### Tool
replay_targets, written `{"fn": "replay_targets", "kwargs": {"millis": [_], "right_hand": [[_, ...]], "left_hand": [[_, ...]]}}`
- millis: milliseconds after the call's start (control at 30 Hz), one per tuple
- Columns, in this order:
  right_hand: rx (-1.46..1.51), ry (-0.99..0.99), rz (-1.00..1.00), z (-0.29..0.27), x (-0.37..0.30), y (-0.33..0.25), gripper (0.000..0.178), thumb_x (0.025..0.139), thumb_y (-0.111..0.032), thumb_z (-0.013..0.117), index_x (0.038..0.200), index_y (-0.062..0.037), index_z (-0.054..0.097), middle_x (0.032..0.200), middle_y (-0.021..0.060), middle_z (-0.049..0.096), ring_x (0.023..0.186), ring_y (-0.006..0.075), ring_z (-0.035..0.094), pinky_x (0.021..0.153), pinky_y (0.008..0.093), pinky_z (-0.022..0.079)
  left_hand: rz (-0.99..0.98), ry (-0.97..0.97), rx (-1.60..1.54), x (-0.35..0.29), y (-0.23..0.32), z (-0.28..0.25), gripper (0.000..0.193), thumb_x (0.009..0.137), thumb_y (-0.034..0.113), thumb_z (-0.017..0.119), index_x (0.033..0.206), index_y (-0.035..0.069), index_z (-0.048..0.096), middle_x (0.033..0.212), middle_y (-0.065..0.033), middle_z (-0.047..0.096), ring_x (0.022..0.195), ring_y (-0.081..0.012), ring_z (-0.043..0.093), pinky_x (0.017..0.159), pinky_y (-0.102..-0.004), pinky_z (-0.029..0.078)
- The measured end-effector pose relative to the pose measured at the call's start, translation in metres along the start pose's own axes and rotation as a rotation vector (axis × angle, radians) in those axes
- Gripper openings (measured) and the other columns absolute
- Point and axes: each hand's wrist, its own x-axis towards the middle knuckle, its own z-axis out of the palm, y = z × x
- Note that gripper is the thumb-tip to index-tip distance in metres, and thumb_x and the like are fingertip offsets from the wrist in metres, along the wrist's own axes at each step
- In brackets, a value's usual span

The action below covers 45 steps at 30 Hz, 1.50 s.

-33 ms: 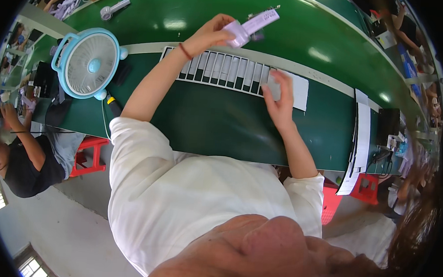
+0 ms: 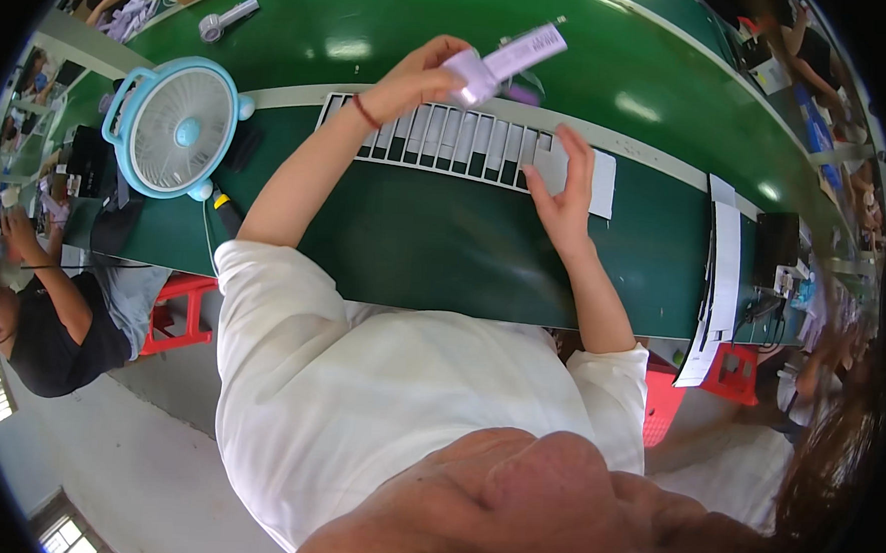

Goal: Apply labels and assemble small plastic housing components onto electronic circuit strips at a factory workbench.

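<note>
My left hand [image 2: 423, 78] is raised over the bench's far side, its fingers closed round the wide end of a pale purple handheld device [image 2: 520, 55]. A long straight part with print on it sticks out of the grip to the right. Under it shows something clear with a purple patch [image 2: 523, 92], too blurred to name. My right hand [image 2: 565, 203] has thumb and fingers apart with nothing between them. It hovers at the right end of a white divided rack [image 2: 459, 167], whose narrow slots hold pale pieces. Behind its fingers lies a white sheet [image 2: 602, 185].
A light blue fan [image 2: 180, 128] stands at the left of the green bench [image 2: 415, 235]. A small grey handheld device with a round head [image 2: 213, 28] lies at the far left. Long white cardboard strips [image 2: 720, 281] overhang the right edge. A person in black [image 2: 54, 341] sits at left.
My left hand and the purple device have shifted slightly, and the clear part with the purple patch shows more below it. The fingers of my right hand have drawn a little closer together.
</note>
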Motion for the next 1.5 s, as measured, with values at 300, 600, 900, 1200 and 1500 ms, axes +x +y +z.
{"fn": "replay_targets", "kwargs": {"millis": [300, 600, 900, 1200, 1500], "right_hand": [[0.519, -0.473, 0.247, -0.011, -0.013, -0.011, 0.026, 0.093, -0.012, 0.071, 0.118, -0.0061, 0.068, 0.101, 0.0098, 0.071, 0.095, 0.0210, 0.069, 0.085, 0.0329, 0.054], [0.295, -0.856, 0.012, -0.083, -0.026, -0.097, 0.029, 0.087, -0.012, 0.079, 0.115, -0.0072, 0.069, 0.094, 0.0107, 0.071, 0.076, 0.0283, 0.070, 0.068, 0.0354, 0.054], [0.564, -0.828, 0.413, -0.071, -0.016, -0.066, 0.035, 0.106, -0.012, 0.056, 0.140, -0.0058, 0.061, 0.111, 0.0112, 0.066, 0.101, 0.0191, 0.064, 0.089, 0.0323, 0.050], [0.298, -0.498, 0.213, -0.026, -0.030, -0.056, 0.036, 0.091, 0.004, 0.072, 0.125, -0.0065, 0.071, 0.108, 0.0097, 0.065, 0.093, 0.0216, 0.067, 0.077, 0.0305, 0.055], [0.219, -0.513, 0.075, -0.033, -0.038, -0.048, 0.030, 0.084, 0.000, 0.077, 0.113, -0.0059, 0.071, 0.106, 0.0117, 0.067, 0.092, 0.0316, 0.067, 0.077, 0.0377, 0.056]], "left_hand": [[-0.041, -0.456, -0.035, -0.088, 0.034, 0.112, 0.045, 0.090, 0.034, 0.074, 0.121, 0.006, 0.061, 0.118, -0.0039, 0.063, 0.114, -0.0159, 0.058, 0.102, -0.0326, 0.044], [0.332, -0.169, 1.185, -0.146, -0.006, 0.110, 0.062, 0.077, 0.019, 0.085, 0.131, 0.009, 0.054, 0.111, -0.0105, 0.063, 0.101, -0.0315, 0.067, 0.080, -0.0413, 0.057], [0.445, -0.014, 1.163, -0.150, -0.028, 0.119, 0.029, 0.077, 0.005, 0.078, 0.102, 0.016, 0.068, 0.118, -0.0035, 0.061, 0.119, -0.0298, 0.057, 0.100, -0.0478, 0.044], [0.531, 0.043, 1.215, -0.142, -0.044, 0.127, 0.032, 0.070, 0.004, 0.080, 0.095, 0.014, 0.064, 0.119, -0.0039, 0.062, 0.113, -0.0276, 0.061, 0.096, -0.0429, 0.050], [0.598, -0.011, 1.340, -0.140, -0.046, 0.123, 0.024, 0.076, 0.013, 0.075, 0.097, 0.013, 0.065, 0.115, -0.0023, 0.062, 0.112, -0.0244, 0.060, 0.090, -0.0401, 0.050]]}}
